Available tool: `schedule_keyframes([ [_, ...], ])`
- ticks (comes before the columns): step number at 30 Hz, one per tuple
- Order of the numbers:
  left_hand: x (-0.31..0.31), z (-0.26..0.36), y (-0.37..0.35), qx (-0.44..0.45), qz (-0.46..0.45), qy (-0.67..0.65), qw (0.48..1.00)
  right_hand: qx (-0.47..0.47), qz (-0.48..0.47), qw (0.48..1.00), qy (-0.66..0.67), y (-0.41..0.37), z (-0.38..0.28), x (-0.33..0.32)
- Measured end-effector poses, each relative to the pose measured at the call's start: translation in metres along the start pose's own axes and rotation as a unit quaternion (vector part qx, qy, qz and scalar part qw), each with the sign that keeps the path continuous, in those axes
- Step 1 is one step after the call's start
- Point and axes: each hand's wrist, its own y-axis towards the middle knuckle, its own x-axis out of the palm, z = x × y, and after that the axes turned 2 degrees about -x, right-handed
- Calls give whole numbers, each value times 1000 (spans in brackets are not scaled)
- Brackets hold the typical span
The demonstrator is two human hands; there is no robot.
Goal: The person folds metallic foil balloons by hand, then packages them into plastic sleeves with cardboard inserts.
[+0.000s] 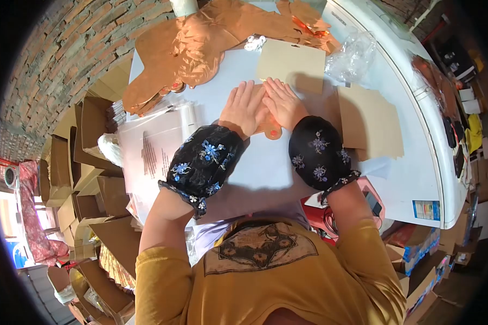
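My left hand (243, 110) lies flat, fingers stretched out, on a flat orange-brown piece (268, 128). Beside it my right hand (285, 104) presses on the same piece, fingers extended and fingertips angled toward the left ones. The piece has a rounded tab with a red dot toward me; most of it is hidden under my palms. Just beyond my fingertips is a tan cardboard sheet (293, 64) with a small slot near its top edge. A small white bundle (255, 43) sits at that sheet's far left corner.
Orange-brown pieces (200, 40) are heaped along the table's far side. Clear plastic bags (154, 143) lie at left, and crumpled clear plastic (352, 57) at right. More cardboard sheets (371, 122) rest right of my hands. Open cardboard boxes (100, 195) stand left of the table.
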Motion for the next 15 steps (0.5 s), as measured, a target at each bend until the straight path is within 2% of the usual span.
schedule_keyframes([
  [3, -10, 1, -2, -8, -62, -8, 998, -8, -3, 1000, 14, -2, 4, -1],
  [5, -4, -1, -2, -11, -60, -8, 998, -15, 2, 1000, 21, -2, 7, 0],
  [8, 0, -2, -3, -11, -57, 6, 998, 93, 35, 956, 275, -7, 24, -2],
  [11, -1, 0, -6, -11, -60, 12, 998, 161, -59, 944, 283, -6, -5, -72],
  [12, -3, 0, -3, -14, -64, 14, 998, 98, -37, 970, 220, -30, -5, -59],
  [15, -2, 0, -3, -15, -62, 6, 998, 45, -110, 980, 161, -46, -25, -75],
])
